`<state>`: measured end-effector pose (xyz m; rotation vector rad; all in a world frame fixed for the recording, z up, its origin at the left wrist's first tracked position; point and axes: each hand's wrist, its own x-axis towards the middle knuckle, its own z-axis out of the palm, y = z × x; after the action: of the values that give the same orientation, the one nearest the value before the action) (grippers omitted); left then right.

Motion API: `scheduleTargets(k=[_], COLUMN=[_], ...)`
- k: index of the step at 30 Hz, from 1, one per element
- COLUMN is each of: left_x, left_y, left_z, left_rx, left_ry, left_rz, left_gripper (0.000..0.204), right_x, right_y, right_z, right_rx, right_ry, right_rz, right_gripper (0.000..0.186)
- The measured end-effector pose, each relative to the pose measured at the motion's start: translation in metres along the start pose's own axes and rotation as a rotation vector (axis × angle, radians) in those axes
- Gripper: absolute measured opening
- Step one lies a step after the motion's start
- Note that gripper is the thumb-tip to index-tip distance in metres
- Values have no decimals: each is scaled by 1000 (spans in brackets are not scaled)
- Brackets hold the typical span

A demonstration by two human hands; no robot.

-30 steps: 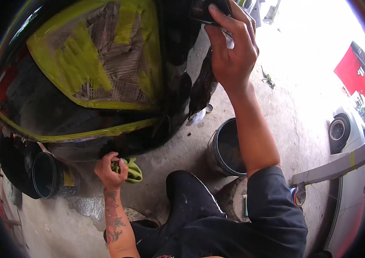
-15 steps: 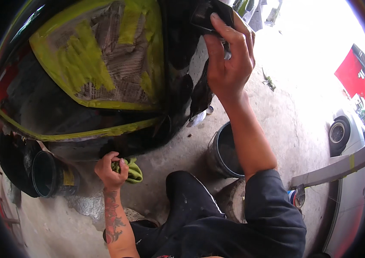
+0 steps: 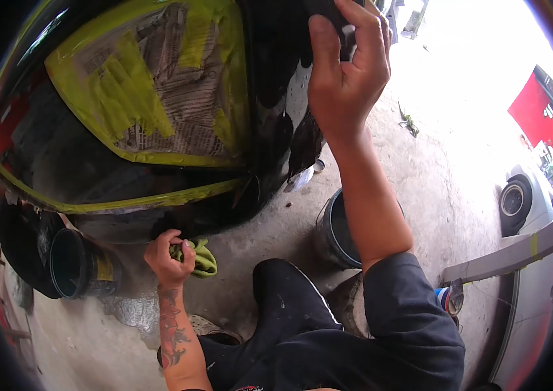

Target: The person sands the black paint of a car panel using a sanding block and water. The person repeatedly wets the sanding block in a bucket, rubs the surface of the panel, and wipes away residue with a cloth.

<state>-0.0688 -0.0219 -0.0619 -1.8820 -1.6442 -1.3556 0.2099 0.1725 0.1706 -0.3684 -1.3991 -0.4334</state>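
High up, my right hand point(image 3: 349, 88) is at the corner of a glossy black car body point(image 3: 267, 124) wet with drops. Its thumb and fingers are curled around a piece of black sandpaper, now mostly hidden by the fingers and the upper frame edge. My left hand point(image 3: 170, 258) is low, just under the car's lower edge, its fingers closed on a crumpled green cloth point(image 3: 205, 259). Above it, a car opening is masked with newspaper point(image 3: 192, 107) and yellow-green tape point(image 3: 127, 88). A tape strip point(image 3: 185, 197) also runs along the lower panel.
A dark bucket point(image 3: 330, 240) stands on the concrete floor below my right forearm. Another bucket point(image 3: 71, 266) is at the left, near a wet floor patch point(image 3: 134, 314). At the right are a grey car part point(image 3: 504, 259), a can point(image 3: 443, 299) and a silver car point(image 3: 529, 306).
My right hand has slid upward along the car, carrying the sandpaper mostly out of view. My left hand and the cloth stay in place.
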Motion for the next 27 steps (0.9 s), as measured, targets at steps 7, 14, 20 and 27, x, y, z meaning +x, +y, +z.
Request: scheduleTargets(k=[7, 14, 20, 27], left_x=[0, -1, 0, 0], left_y=[0, 0, -1, 0], left_z=[-1, 1, -1, 1], left_rx=[7, -41, -19, -45], left_ry=[-11, 14, -15, 3], left_rz=[-3, -36, -10, -33], left_gripper=[26, 27, 28, 27], right_x=[-3, -8, 17, 18], right_y=[-2, 0, 1, -5], right_z=[2, 3, 3, -13], right_rx=[28, 58, 40, 52], right_ry=[21, 38, 30, -143], right_rz=[-51, -45, -102, 29], right_gripper=[30, 30, 28, 27])
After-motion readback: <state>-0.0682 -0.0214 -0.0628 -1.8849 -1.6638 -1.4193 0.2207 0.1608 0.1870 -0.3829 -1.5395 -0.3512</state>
